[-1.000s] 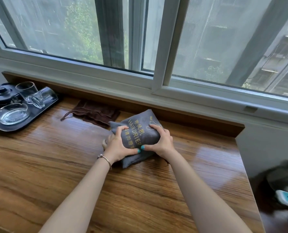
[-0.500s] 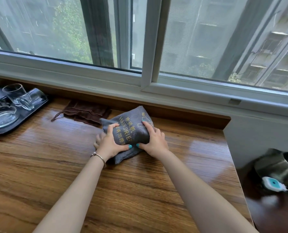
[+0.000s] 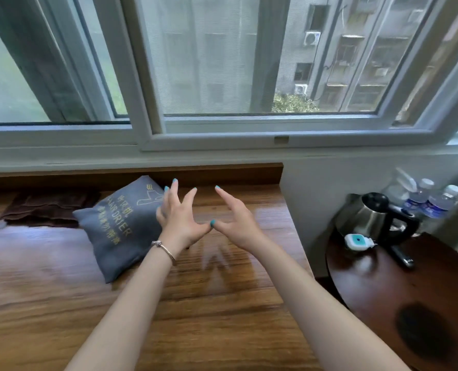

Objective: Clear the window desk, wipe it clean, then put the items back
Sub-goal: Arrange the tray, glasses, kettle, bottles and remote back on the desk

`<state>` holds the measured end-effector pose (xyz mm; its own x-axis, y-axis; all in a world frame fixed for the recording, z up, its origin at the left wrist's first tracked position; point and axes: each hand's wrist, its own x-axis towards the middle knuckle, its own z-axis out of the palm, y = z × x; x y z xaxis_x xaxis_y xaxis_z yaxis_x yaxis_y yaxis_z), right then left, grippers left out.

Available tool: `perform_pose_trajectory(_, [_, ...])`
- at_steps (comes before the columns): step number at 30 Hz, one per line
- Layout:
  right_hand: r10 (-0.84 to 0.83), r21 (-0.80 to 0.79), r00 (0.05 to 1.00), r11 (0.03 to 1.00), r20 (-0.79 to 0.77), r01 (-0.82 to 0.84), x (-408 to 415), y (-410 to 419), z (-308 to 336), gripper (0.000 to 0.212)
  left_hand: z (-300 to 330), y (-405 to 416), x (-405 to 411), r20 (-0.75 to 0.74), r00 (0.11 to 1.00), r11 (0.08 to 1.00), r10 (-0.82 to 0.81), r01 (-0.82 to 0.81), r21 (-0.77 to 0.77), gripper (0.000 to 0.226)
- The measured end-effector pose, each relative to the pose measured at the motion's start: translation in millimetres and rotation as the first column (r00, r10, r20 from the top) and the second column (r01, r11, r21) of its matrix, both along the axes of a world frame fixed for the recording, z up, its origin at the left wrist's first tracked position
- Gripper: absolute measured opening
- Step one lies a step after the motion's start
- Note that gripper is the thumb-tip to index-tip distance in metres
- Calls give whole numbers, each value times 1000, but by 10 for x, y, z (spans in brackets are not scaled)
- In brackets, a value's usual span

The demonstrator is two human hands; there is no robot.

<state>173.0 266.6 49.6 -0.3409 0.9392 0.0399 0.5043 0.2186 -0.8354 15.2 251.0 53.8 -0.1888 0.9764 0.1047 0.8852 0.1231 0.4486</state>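
At the left edge of the frame a dark brown cloth pouch (image 3: 48, 210) lies flat at the back of the wooden bench (image 3: 222, 317), its drawstring trailing off toward the frame's left border. Just right of it, and overlapping its corner, the grey bag (image 3: 115, 228) rests on the bench at left of centre. Its gold print reads "HAIRDRIER" along with lines of Chinese characters too blurred to make out, and a small gold emblem sits near its upper corner.

In the middle of the frame both hands hover above the bench with nothing in them. The left hand (image 3: 181, 218) is spread, fingers straight, partly in front of the bag's right edge (whether it touches the fabric I cannot tell). The right hand (image 3: 236, 223) is likewise released and splayed, its thumb tip meeting the left thumb.

As a judgement: the bench surface looks glossy, and with two items lying on it the put-back stage seems under way, the grey bag apparently already set in place. Whether more items belong here cannot be told.

At the lower right, on a separate dark round table (image 3: 410, 303), stand a steel kettle (image 3: 375, 218), a small white-and-teal device (image 3: 357, 241) and water bottles (image 3: 434, 199) whose labels are unreadable.
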Motion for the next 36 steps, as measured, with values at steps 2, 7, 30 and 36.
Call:
perform_pose_trajectory(2, [-58, -8, 998, 998, -28, 58, 324, 4, 8, 76, 12, 97, 317, 45, 995, 996, -87, 87, 15, 88])
perform_pose_trajectory(7, [-214, -61, 973, 976, -85, 209, 1318, 95, -27, 70, 9, 336, 1333, 235, 904, 933, -357, 359, 34, 84])
perform_pose_trajectory(30, [-591, -148, 801, 805, -98, 575, 4955, 738, -673, 72, -1070, 1028, 4441, 212, 846, 792, -490, 533, -299, 73])
perform_pose_trajectory(36, [-533, -267, 821, 837, -203, 478, 5093, 954, -973, 68, -1438, 1127, 4478, 14, 905, 854, -426, 407, -325, 74])
